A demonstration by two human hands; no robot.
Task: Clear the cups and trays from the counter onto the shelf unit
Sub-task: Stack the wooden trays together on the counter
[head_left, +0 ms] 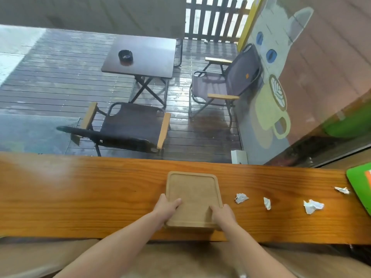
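Both bare forearms reach up from the bottom of the frame; beyond them the long wooden surface (pixel 80 197) spans the lower middle; at its centre lies an empty wooden tray (pixel 193 194), near end seemingly tipped up; left hand (pixel 165 207) and right hand (pixel 223 215) each have their grip closed on its near corners, thumbs on top; crumpled paper scraps (pixel 241 198) lie to the right; no cups or shelf unit show; likely step: lifting the tray; next calls for a level carry to the shelf
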